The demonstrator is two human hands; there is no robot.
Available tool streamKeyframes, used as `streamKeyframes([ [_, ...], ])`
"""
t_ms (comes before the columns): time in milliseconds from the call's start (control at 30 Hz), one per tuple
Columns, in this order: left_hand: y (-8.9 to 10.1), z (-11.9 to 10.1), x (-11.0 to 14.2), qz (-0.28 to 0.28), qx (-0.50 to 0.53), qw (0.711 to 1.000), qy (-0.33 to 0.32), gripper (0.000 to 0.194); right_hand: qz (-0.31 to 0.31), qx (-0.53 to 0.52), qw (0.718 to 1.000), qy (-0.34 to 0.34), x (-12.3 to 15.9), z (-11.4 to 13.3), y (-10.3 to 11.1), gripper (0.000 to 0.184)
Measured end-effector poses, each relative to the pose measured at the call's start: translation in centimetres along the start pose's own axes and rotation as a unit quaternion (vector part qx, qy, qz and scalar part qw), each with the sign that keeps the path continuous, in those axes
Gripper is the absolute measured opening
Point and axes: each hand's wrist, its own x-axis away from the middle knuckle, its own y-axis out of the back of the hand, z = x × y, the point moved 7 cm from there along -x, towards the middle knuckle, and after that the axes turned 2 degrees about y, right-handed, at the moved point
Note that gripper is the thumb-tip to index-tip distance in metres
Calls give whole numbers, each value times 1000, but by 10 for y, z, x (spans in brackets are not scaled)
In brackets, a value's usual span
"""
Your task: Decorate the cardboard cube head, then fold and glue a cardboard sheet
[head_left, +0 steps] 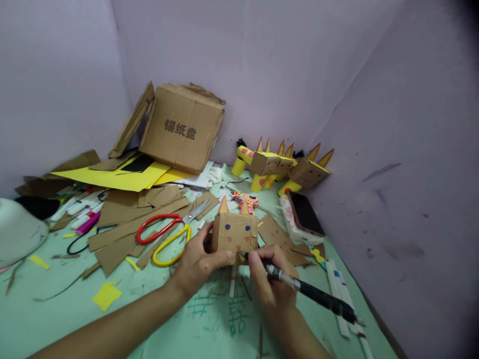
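A small cardboard box head (236, 234) with pointed yellow ears, blue dot eyes and orange spots faces me, upright above the table. My left hand (204, 262) grips it by its left side, thumb across the lower front. In my right hand (275, 279) is a black pen (318, 294), its tip at the lower front of the box, near my left thumb. A white marker (233, 281) shows beneath the box. Scissors (170, 232) with red and yellow handles lie open to the left on cardboard strips.
A large cardboard box (183, 129) leans at the back, near yellow sheets (112, 172). Finished-looking cardboard animals (309, 172) stand at the back right. A phone (305, 212) rests on a white pack. Markers (342, 299) lie at the right, with cardboard scraps (123, 207) at the left.
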Motion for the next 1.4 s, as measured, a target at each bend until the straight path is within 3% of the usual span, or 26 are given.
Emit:
streamKeyframes([
  [467,1,-1,-1,-6,-11,1000,-1,68,-2,-5,1000,12,-1,3,-1,16],
  [767,1,2,-1,2,-7,1000,-5,66,-24,-2,999,-27,4,-5,6,17],
  [1400,1,0,0,-4,3,1000,-1,68,7,25,1000,7,0,-2,1,19],
])
